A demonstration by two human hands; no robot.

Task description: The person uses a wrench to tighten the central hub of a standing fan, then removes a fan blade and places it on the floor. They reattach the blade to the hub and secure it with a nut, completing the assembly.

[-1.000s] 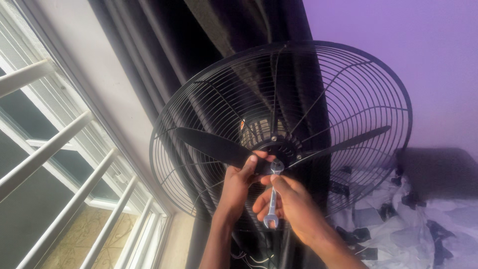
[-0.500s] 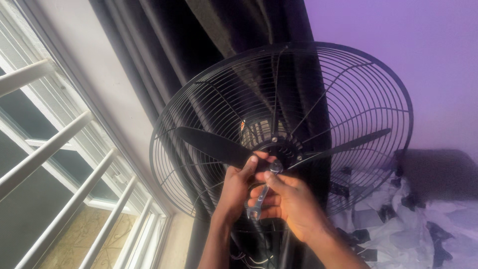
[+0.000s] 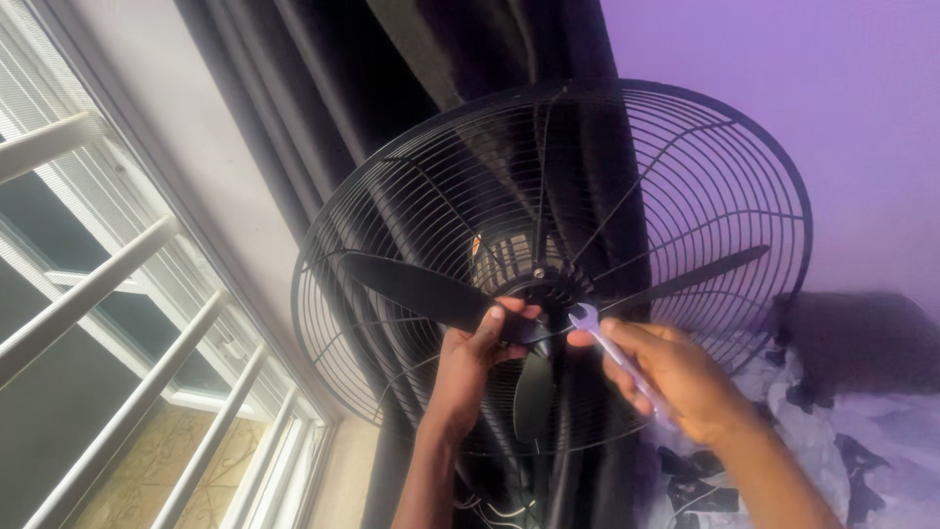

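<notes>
A black fan stands before me with its front guard off; its rear wire grille (image 3: 685, 167) and three black blades (image 3: 411, 286) are exposed. My left hand (image 3: 475, 358) grips the blade hub (image 3: 537, 294) from below, thumb on the left blade's root. My right hand (image 3: 676, 377) is closed around a small silver open-ended wrench (image 3: 602, 343). The wrench's upper jaw sits just right of the hub, slanting down to the right into my palm. A lower blade (image 3: 534, 392) hangs between my two hands.
Dark curtains (image 3: 411, 88) hang behind the fan. A window with white bars (image 3: 108, 284) fills the left side. A purple wall (image 3: 783, 69) is at the upper right, and a bed with black-and-white patterned bedding (image 3: 852, 431) lies at the lower right.
My right hand swung the wrench from pointing down-left under the hub over to the right side, now pointing down-right. The lower blade has come into view. My left hand stayed on the hub.
</notes>
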